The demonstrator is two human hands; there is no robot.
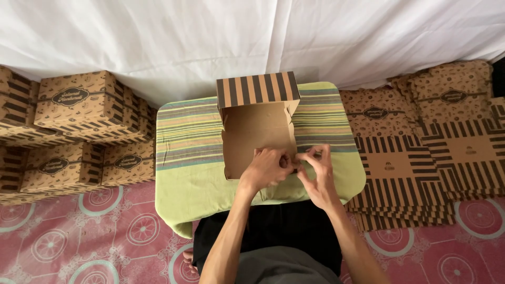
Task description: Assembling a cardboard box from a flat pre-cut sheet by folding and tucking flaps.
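Cardboard box [258,123], one, half-folded; left hand [268,169] and right hand [317,173] both pinch near edge; flat blanks [421,163] stacked right, folded boxes [79,131] left.

Open cardboard box [258,126], part-assembled, on the low table [184,173].

Brown kraft carton, plain on the inside, brown and dark stripes on the outside. It stands upright with the opening facing up, at the centre of the table, its far wall at the far edge. The far wall shows its striped outer face. The near wall sits towards the near edge, pinched at its top rim by the left hand [268,168] and right hand [318,171].
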